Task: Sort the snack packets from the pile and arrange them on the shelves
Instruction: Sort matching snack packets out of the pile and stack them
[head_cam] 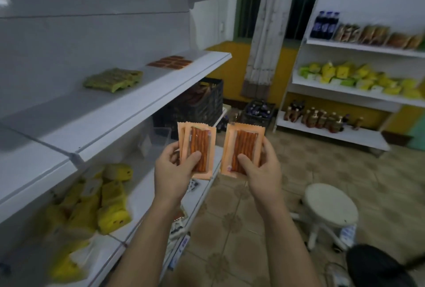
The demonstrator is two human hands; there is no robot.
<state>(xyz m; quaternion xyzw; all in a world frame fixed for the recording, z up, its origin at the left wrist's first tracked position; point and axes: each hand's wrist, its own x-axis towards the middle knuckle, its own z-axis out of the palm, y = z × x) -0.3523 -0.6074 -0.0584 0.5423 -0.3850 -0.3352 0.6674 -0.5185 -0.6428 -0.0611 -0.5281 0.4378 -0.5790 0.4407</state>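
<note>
Head view: the left hand [172,171] has its fingers curled behind overlapping orange snack packets [197,139], thumb pressed on the front. The right hand [259,171] grips a single orange packet [243,142] the same way, upright and just apart from the others. Up and left of the fingers, a white shelf [128,112] carries green packets [112,80] and flat orange packets [170,62]. Below the left fingers lie yellow packets [110,206]. Right of the fingers are a tiled floor [230,229], a white stool [328,204] and a stocked far shelf unit [345,89].
</note>
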